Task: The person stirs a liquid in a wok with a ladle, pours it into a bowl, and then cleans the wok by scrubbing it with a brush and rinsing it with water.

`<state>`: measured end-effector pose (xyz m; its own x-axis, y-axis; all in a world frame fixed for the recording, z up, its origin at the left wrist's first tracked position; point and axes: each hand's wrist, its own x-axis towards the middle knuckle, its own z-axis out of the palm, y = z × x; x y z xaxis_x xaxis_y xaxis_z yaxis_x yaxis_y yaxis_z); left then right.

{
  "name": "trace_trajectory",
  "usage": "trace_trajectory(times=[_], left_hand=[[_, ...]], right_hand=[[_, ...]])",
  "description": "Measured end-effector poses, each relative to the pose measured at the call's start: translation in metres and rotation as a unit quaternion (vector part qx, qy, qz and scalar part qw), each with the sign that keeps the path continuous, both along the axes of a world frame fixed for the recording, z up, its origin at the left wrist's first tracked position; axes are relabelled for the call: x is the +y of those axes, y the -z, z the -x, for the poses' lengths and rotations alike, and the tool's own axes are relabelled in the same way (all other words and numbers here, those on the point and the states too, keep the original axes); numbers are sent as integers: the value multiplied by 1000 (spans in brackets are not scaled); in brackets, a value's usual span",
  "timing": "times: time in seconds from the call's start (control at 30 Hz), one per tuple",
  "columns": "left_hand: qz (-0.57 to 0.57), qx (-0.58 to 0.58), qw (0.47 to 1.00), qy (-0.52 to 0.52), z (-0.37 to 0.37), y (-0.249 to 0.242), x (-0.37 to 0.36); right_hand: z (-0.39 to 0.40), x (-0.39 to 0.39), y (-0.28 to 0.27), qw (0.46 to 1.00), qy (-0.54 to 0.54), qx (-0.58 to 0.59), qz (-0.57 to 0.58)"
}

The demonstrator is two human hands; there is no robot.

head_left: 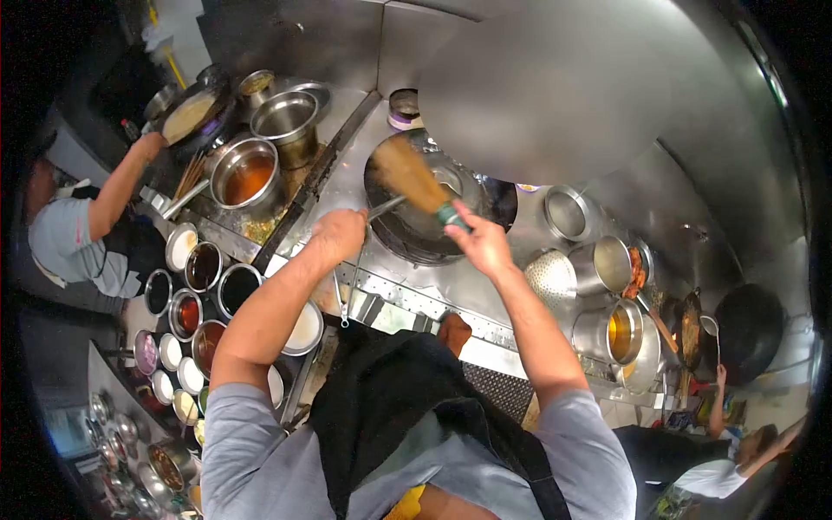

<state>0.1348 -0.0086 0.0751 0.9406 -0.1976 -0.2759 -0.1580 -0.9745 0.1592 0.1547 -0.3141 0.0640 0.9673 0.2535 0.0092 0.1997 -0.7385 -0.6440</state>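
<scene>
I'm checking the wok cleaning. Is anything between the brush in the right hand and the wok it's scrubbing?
Nothing visible is. The right hand grips the brush by its handle, and the bristles reach straight into the wok. The left hand holds a ladle handle at the wok's near rim, beside the brush, not under it.

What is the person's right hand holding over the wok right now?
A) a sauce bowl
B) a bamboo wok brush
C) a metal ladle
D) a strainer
B: the right hand grips the bamboo wok brush by its green-bound handle, bristles fanned out over the dark wok.
</scene>
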Motion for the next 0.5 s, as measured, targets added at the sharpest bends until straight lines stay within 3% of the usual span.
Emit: trace_trajectory(times=[0.07,0.13,0.23,0.3,0.33,0.4,0.5], left_hand=[[-20,-15,1000,19,1,-11,1],[-58,-46,996,41,15,-8,9],[-106,-80,989,66,26,-11,10],[-121,-93,986,68,25,-11,8],[-122,-82,987,63,25,-9,10],[-126,-67,988,64,30,-8,11],[-116,-102,987,54,36,-16,10]], right_hand=[[-20,-2,32,988,9,-5,154],[-51,-26,22,968,67,-4,244],[-27,-10,-41,979,47,-10,197],[-20,-3,-29,994,-6,-44,97],[-21,-7,-13,993,-66,-9,97],[-31,-8,-14,963,-16,39,268],[-40,-11,-52,973,5,44,227]])
